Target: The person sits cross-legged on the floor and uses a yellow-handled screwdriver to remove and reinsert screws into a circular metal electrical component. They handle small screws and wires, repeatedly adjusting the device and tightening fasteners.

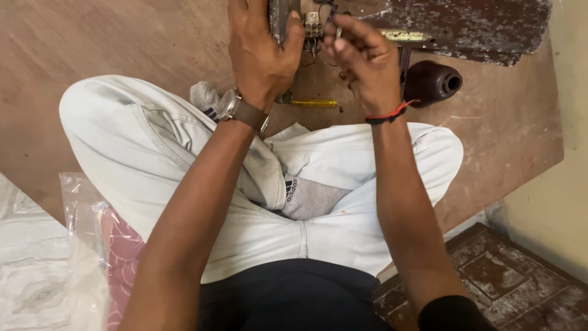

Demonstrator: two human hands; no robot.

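Head view: the left hand (262,52) clasps the terminal block (313,26) at the top edge, steadying it; the right hand (365,61) pinches a thin wire (338,32) beside it; a yellow screwdriver (312,103) lies near on the board (122,43), within reach.

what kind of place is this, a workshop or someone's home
Probably a home floor used for a repair, not a fitted workshop. The person sits cross-legged on a wooden board, hands at a small wired part of a worn brown appliance, a yellow-handled screwdriver beside them.
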